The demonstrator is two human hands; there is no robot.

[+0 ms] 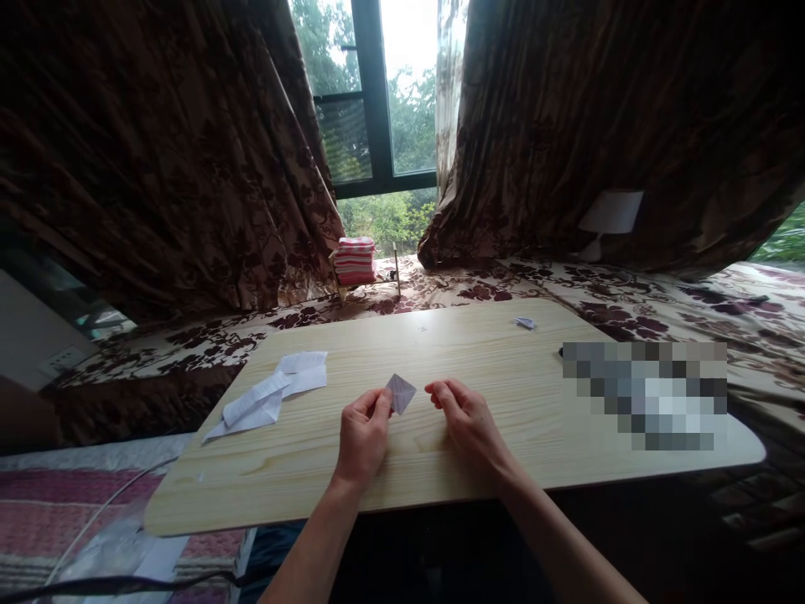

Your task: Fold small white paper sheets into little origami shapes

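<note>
Between thumb and fingers, my left hand (365, 432) pinches a small folded paper square (402, 394), tilted so that it looks like a diamond with crease lines. It is held just above the light wooden table (433, 335). A short gap to the right of the paper, my right hand (464, 415) has its fingers curled in with the thumb against them. Whether anything is inside those fingers is too small to make out. The right hand does not touch the paper square.
Loose white paper sheets (270, 398) lie at the table's left. A small folded paper piece (524, 322) sits near the back right edge. A blurred-out object (647, 398) covers the right side. Behind stand folded striped towels (355, 260) and a white lamp (611, 211).
</note>
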